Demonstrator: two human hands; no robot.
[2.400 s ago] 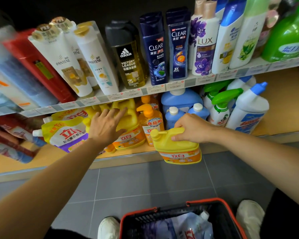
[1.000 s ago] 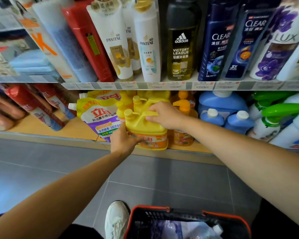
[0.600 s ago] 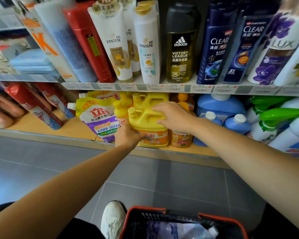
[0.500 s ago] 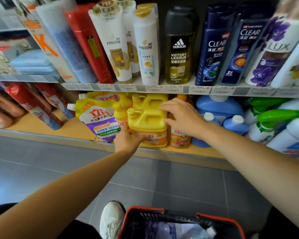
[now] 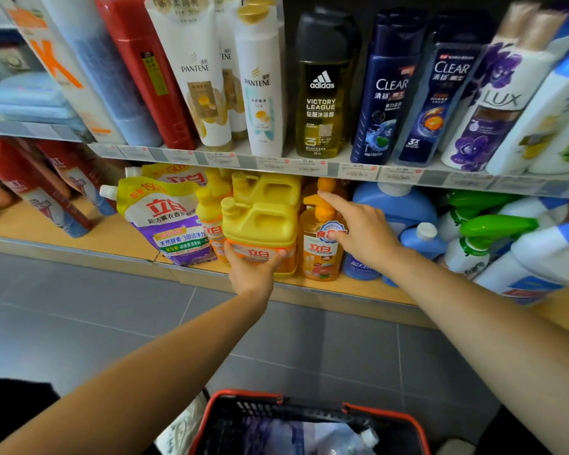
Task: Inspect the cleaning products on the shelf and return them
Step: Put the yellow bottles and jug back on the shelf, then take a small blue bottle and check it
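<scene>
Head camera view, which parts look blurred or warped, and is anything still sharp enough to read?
Head view: the left edge and the white blue-capped bottle at right are smeared by motion blur; wide-angle warp fans the bottles on the upper shelf outward; the adidas bottle and yellow jug at centre are sharp, labels readable.

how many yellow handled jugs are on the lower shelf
2: one yellow jug at the front edge of the lower shelf, its base gripped by the left hand; a second jug directly behind it. More may be hidden further back.

Left hand [image 5: 253, 274] grips yellow jug [image 5: 260, 224]; right hand [image 5: 365, 234] touches pump bottle [image 5: 321, 257].
</scene>
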